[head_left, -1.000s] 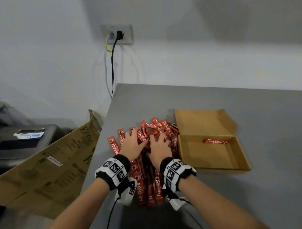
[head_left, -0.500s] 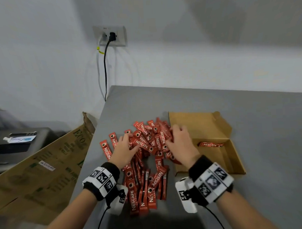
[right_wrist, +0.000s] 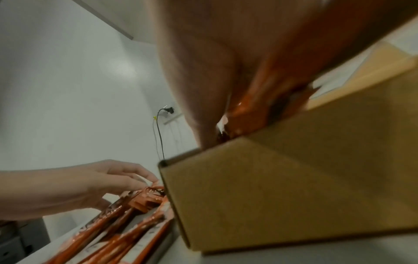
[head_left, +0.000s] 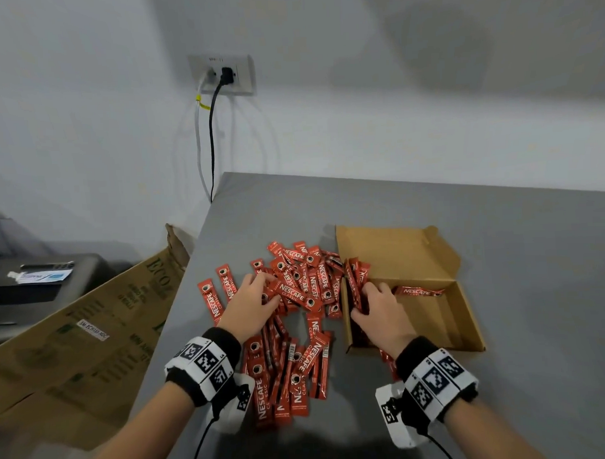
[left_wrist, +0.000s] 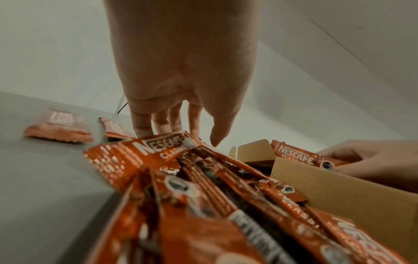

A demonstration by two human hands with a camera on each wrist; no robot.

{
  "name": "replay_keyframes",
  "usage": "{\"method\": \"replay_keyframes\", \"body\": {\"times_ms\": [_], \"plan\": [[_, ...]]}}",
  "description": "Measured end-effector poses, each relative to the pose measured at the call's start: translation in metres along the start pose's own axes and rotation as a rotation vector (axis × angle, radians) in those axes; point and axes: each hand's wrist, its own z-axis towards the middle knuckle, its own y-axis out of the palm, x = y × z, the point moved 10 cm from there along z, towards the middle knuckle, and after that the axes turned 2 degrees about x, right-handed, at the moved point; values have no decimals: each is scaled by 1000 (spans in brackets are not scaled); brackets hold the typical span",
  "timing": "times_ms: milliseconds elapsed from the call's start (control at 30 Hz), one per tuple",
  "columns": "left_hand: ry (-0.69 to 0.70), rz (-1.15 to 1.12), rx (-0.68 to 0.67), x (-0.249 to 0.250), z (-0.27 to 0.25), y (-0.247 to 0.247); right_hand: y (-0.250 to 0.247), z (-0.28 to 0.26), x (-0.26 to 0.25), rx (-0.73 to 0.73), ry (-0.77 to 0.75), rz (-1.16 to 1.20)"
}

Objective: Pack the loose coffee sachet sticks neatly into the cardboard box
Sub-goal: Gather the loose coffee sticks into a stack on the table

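Observation:
A heap of red coffee sachet sticks (head_left: 297,318) lies on the grey table (head_left: 518,249), left of the open cardboard box (head_left: 469,312). One sachet (head_left: 418,291) lies flat at the back of the box. My right hand (head_left: 362,302) is inside the box against its left wall and grips a bundle of sachets (head_left: 355,284) standing on edge. The right wrist view shows that bundle (right_wrist: 253,107) pinched between thumb and fingers above the box wall (right_wrist: 282,187). My left hand (head_left: 265,285) rests on the heap, its fingers (left_wrist: 162,123) reaching down onto the sticks.
A large flattened carton (head_left: 75,340) leans off the table's left edge. A black unit (head_left: 39,283) sits further left. A wall socket (head_left: 223,76) with hanging cables is behind the table's far left corner. The box lid (head_left: 394,250) lies folded back.
My right hand left the heap and moved right into the box with a bundle of sachets. My left hand stayed on the heap.

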Motion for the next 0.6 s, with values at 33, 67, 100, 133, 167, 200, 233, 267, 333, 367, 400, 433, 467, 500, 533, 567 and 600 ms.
{"method": "replay_keyframes", "body": {"times_ms": [33, 67, 100, 133, 167, 200, 233, 267, 333, 367, 400, 433, 467, 500, 533, 567, 600], "plan": [[7, 5, -3, 1, 0, 0, -1, 0, -1, -15, -13, -13], [13, 7, -7, 1, 0, 0, -1, 1, 0, -34, -25, -17], [18, 9, -11, 2, 0, 1, -2, 1, 0, -55, -39, -12], [23, 12, -13, 3, 0, 0, -4, 0, 0, -78, -46, 3], [26, 17, -12, 3, 0, 0, -8, -1, 1, -88, -60, 27], [28, 21, -10, 3, 0, -1, -15, -3, 1, -85, -70, 49], [29, 21, -6, 4, 0, -2, -22, -5, 3, -64, -81, 59], [31, 19, -2, 4, 0, -4, -29, -7, 6, -37, -83, 46], [35, 8, -4, 4, -1, -6, -32, -12, 14, -51, -64, -44], [40, -1, -16, 5, -2, -6, -28, -15, 16, -103, -49, -97], [53, -4, -34, 7, -2, -6, -19, -18, 20, -166, -22, -122], [71, 6, -52, 9, -3, -5, -12, -20, 21, -208, -3, -110], [91, 20, -66, 12, -3, -4, -7, -20, 21, -216, 10, -80], [105, 26, -72, 14, -3, -3, -5, -18, 20, -192, 17, -46], [111, 21, -68, 15, -3, -4, -4, -15, 20, -160, 22, -16], [111, 12, -62, 16, -4, -5, -2, -14, 19, -146, 30, 11], [111, 4, -56, 18, -4, -6, 1, -12, 19, -144, 44, 31]]}}
